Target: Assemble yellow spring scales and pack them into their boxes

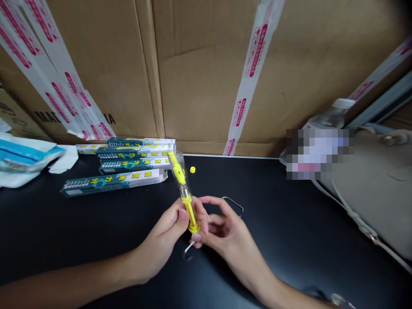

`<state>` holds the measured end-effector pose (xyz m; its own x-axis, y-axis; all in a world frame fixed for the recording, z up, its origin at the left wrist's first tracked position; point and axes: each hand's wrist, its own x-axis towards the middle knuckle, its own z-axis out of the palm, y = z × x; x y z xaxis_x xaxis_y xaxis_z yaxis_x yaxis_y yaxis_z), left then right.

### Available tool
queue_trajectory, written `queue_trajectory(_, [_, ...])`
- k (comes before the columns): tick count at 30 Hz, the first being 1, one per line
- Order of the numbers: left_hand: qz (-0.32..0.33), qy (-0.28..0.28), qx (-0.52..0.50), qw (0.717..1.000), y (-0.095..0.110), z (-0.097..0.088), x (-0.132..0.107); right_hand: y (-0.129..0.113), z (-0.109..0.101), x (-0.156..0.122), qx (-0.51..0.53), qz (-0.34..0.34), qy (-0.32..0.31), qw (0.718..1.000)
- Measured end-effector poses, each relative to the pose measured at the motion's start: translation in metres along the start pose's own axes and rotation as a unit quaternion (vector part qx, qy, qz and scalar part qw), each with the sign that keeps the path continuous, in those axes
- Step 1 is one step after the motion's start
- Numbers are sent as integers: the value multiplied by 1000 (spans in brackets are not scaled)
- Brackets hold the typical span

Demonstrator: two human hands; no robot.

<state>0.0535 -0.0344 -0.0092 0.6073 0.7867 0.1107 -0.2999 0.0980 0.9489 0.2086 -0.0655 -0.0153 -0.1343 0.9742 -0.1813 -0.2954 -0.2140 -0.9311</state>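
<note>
My left hand [172,223] is wrapped round a spring scale [181,176], a clear tube with bright yellow parts inside, held tilted above the black table. My right hand [225,231] is closed at the tube's lower end, its thumb and fingertips pinching there. Out of that end sticks a bent metal hook [188,248]. Part of the tube is hidden by my fingers. A small yellow cap [192,170] sits on the table beyond the tube. Behind my right hand a bent metal wire [236,202] shows in part.
Several narrow printed boxes [112,182] lie at the back left, some stacked. A blue and white plastic package [28,159] is at the far left. On the right are a clear bottle [334,113] and a grey bag [380,189]. Taped cardboard [199,86] stands along the table's back edge.
</note>
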Motion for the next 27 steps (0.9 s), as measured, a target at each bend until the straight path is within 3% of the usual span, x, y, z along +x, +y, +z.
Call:
queue_trajectory(6, [0,24,89,996,-1,-2,-1,-3,-3,2,52,8,-8,999])
queue_trajectory(12, [20,-9,142,990,0,-5,0,-1,-7,1,61,-19,-1,998])
queue_trajectory(16, [22,5,191,981,4,-4,1,-4,-7,-2,59,-20,-31,998])
queue_trajectory(27, [-16,32,124,992,-1,-5,0,-3,-10,0,6,-39,-62,997])
